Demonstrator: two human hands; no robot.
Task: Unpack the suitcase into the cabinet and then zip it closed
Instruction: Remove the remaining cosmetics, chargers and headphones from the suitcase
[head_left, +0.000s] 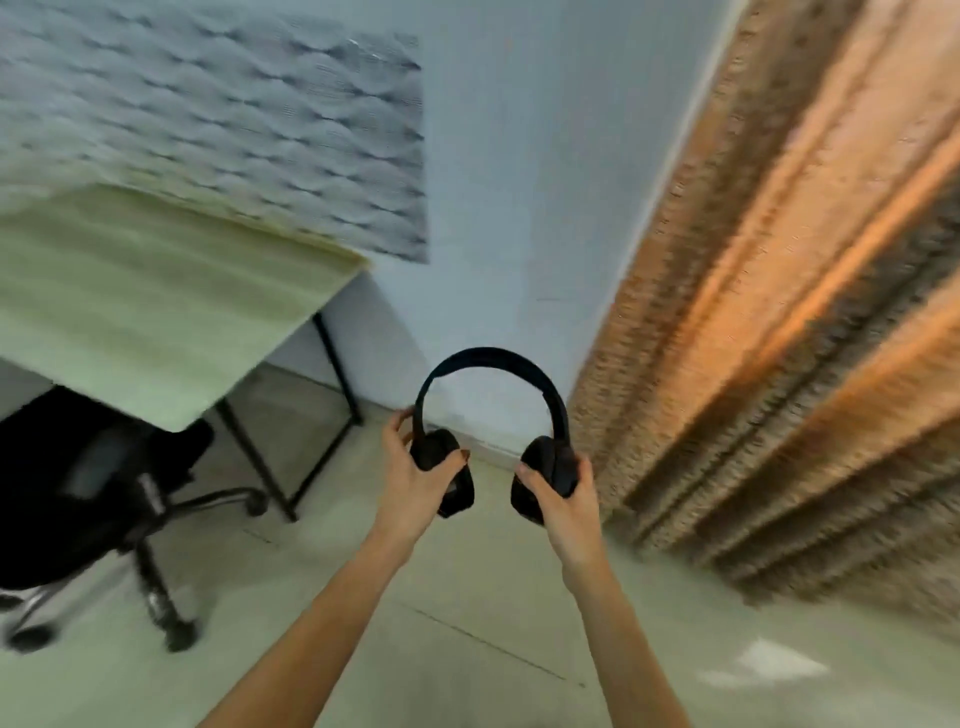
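Both hands, left hand (415, 470) and right hand (558, 486), grip black headphones (491, 431) right of the desk (156, 312); likely mid-carry, next needing the unseen cabinet.

Left hand (415, 467) and right hand (563, 499) grip black headphones (491, 358) by the earcups.

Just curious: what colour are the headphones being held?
Black throughout: the padded over-ear headphones show best in the head view.

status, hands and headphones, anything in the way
Both gripping: left hand, right hand, one earcup each. Black headphones in air, band up. Left: desk, chair; right: curtain. Suitcase, cabinet not in view.
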